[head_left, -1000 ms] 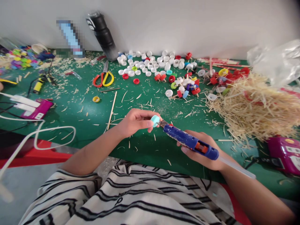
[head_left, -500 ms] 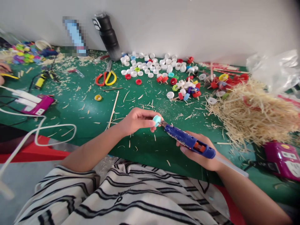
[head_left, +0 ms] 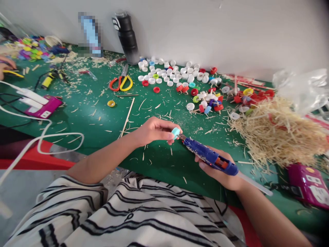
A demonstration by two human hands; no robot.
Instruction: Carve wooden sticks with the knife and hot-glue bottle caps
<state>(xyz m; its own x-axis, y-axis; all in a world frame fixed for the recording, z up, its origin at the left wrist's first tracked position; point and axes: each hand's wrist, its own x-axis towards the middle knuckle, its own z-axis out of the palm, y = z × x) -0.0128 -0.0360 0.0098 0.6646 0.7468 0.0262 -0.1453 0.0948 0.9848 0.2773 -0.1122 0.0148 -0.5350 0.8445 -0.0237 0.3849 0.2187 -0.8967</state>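
Between the fingertips of my left hand (head_left: 155,131) is a light turquoise bottle cap (head_left: 175,133), held above the green table. My right hand (head_left: 221,173) is wrapped round a blue hot glue gun (head_left: 203,152), with a clear glue stick (head_left: 254,183) sticking out of its back end. The gun's metal nozzle points left and reaches the cap; whether it touches the inside cannot be made out. Beyond my hands lie many loose caps, mostly white (head_left: 169,73), and a cluster of caps with short wooden sticks (head_left: 208,101).
Orange and yellow scissors (head_left: 122,80) lie near a black bottle (head_left: 125,39). A heap of thin wood shavings (head_left: 280,130) is at the right, beside a purple power strip (head_left: 307,183). At the left are another purple power strip (head_left: 47,106), a white cable (head_left: 42,137) and another person's hand (head_left: 6,65).
The view has shifted slightly, so the table items appear a little further right. The cap has tilted a bit in my left fingers; both grips stay the same.
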